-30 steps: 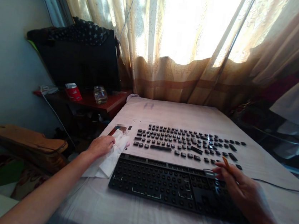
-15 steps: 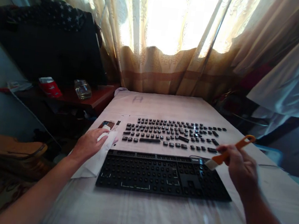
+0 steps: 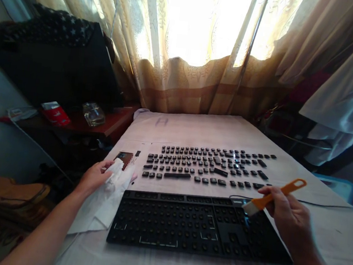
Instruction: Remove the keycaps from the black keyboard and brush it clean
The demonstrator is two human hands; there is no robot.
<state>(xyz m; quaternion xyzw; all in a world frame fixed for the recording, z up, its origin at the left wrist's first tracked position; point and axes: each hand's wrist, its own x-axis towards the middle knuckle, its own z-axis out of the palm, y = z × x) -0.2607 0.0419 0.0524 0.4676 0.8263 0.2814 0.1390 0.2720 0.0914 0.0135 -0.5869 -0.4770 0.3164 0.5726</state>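
Note:
My right hand [image 3: 291, 215] is closed around the orange handle of a flat brush [image 3: 266, 198]. The brush's pale bristles are over the upper right part of a black keyboard [image 3: 166, 220], whose keycaps are off; whether they touch it I cannot tell. To the left of the keyboard, my left hand [image 3: 94, 178] has its fingers curled on the edge of a crumpled white tissue [image 3: 111, 189], partly spread on the table. Behind the keyboard lie rows of loose black keycaps [image 3: 181, 160], among them a long space bar key [image 3: 177, 175].
A small dark brown item [image 3: 124, 158] lies past the tissue. A thin cable [image 3: 324, 205] runs right from the keyboard across the cloth-covered table [image 3: 196, 130]. To the left, a red shelf [image 3: 122, 120] bears a glass jar [image 3: 93, 114], a red packet [image 3: 56, 113] and a dark screen [image 3: 53, 67].
My left hand has shifted left and lower, and the tissue under it now looks bunched up. The brush stays over the keyboard's upper right. The view has moved slightly.

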